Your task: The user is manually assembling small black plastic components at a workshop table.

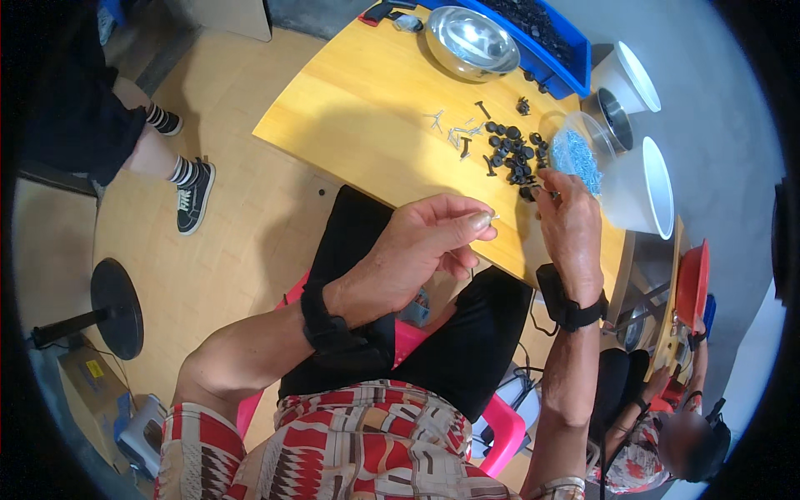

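Note:
My left hand [433,237] is closed in a pinch above the table's near edge. A tiny pale metal tip, which looks like the end of a screw [496,217], sticks out between thumb and forefinger. At the near right side of a pile of black plastic knobs [512,152], my right hand [571,212] has its fingers bent together. What its fingertips hold is mostly hidden; a black knob [527,193] lies right beside them. Loose silvery screws [458,133] are scattered left of the pile, and a few black stemmed pieces [465,147] lie among them.
Right of the pile stands a clear tub of bluish screws [577,158], with white buckets [646,187] and a steel container [612,118] beside it. A steel bowl [472,43] and blue bin [575,71] stand at the back. Two other people [137,129] are nearby.

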